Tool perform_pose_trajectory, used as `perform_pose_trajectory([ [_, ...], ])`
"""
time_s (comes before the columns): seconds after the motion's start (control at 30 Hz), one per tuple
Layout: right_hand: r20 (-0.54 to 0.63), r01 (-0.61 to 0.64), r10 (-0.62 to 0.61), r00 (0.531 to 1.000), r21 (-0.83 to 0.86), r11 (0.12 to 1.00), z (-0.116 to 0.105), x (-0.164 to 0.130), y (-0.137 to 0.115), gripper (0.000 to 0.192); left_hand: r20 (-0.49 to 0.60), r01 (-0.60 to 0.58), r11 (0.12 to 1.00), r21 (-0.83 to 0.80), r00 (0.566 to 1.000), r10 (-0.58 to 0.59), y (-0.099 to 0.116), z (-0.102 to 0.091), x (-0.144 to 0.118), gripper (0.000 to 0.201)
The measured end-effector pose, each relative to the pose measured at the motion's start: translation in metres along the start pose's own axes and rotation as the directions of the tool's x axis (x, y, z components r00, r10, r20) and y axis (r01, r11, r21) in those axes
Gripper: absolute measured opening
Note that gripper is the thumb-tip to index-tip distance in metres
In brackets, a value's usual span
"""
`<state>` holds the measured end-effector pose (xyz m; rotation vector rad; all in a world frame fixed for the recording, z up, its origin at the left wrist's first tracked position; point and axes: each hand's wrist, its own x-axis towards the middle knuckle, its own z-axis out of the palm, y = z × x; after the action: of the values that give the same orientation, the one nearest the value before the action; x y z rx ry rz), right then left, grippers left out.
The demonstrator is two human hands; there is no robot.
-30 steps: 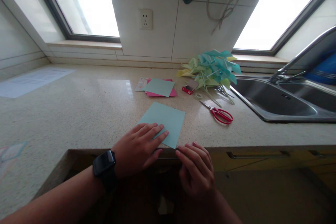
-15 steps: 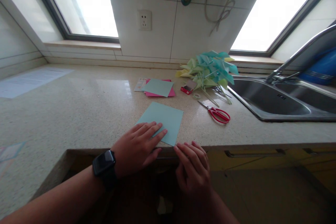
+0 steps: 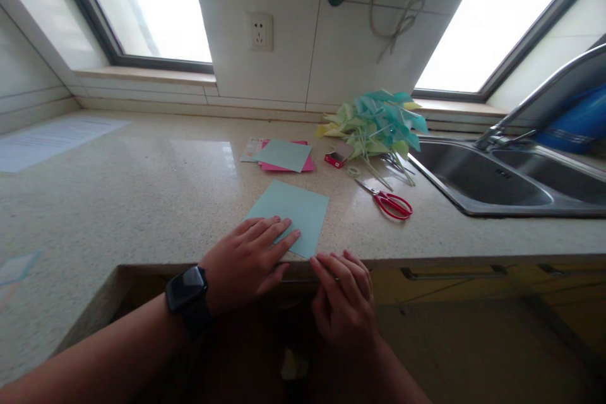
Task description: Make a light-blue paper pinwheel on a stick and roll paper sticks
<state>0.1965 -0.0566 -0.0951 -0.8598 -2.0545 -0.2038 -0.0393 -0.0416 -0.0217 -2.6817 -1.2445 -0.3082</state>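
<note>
A square sheet of light blue-green paper [image 3: 303, 205] lies on the counter close to its front edge, turned at an angle. My left hand [image 3: 250, 252] rests flat across its lower left part, fingers spread, with a black watch on the wrist. At the sheet's near corner is my right hand [image 3: 343, 297], its fingers together and bent over the counter's edge. Its index fingertip meets or nearly meets that corner; whatever lies under the fingers is hidden. Scissors with red handles [image 3: 392, 204] lie partly opened to the right of the sheet.
Behind the sheet are stacked pale blue and pink papers [image 3: 286, 155], a small red box [image 3: 336, 158] and a white ring [image 3: 353, 171]. Paper pinwheels [image 3: 379, 120] on sticks lie by the sink [image 3: 487, 183]. Printed paper [image 3: 57, 139] is at far left.
The whole view has shifted very slightly. Both hands and the sheet keep nearly the same places relative to each other.
</note>
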Motion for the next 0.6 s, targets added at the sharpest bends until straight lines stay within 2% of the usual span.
perform_pose_trajectory([
  [0.6,0.027,-0.056,0.057,0.998,-0.028,0.998,-0.004,0.010,-0.007,0.052,-0.020,-0.004,1.000,-0.001,1.000,0.004,0.001,0.000,-0.001,0.048],
])
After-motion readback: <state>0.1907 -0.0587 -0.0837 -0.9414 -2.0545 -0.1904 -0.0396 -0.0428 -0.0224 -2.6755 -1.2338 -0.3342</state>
